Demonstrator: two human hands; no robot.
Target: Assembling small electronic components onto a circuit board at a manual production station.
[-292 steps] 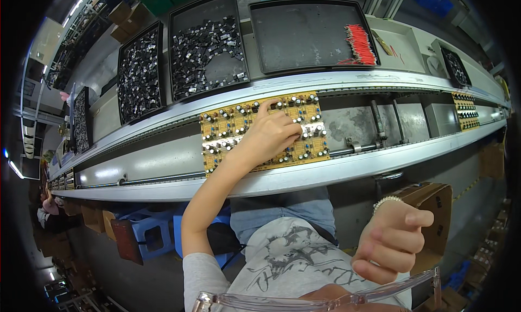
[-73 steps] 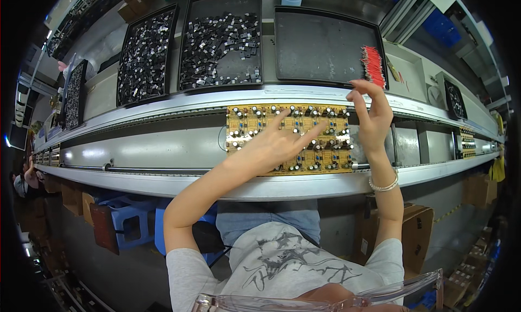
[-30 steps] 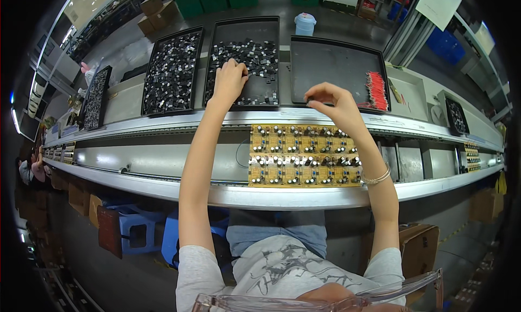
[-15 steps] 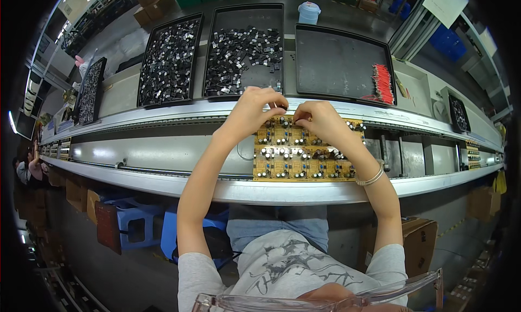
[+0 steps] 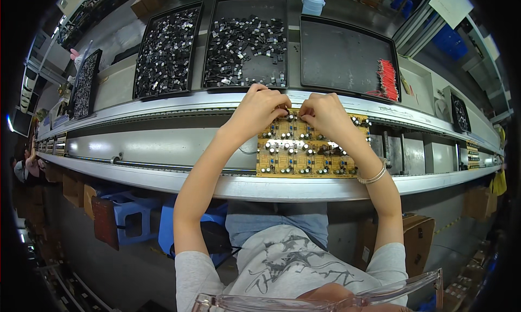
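Note:
A yellow circuit board panel (image 5: 299, 171), set with many small capacitors and other parts, lies across the rails in front of me. Over its far left part is my left hand (image 5: 261, 110), thumb and fingers pinched on a small black component (image 5: 284, 113) at the far edge. Just right of it, my right hand (image 5: 327, 115) bends down to the same far row with its fingertips together. Whatever that hand may hold is hidden behind its fingers. A bracelet circles the right wrist.
Beyond the metal rail (image 5: 228, 191) line stand black trays (image 5: 206, 46) of small black components. Another black tray (image 5: 347, 51) holds red-sleeved parts (image 5: 387, 80) at its right end. More boards (image 5: 473, 154) sit farther along the line. Blue stools (image 5: 135, 220) stand below, at left.
The left hand has lowered its fingertips with the black component onto the board's far edge. The right hand has stayed close to the same place, its fingers slightly more curled. The whole view has shifted slightly.

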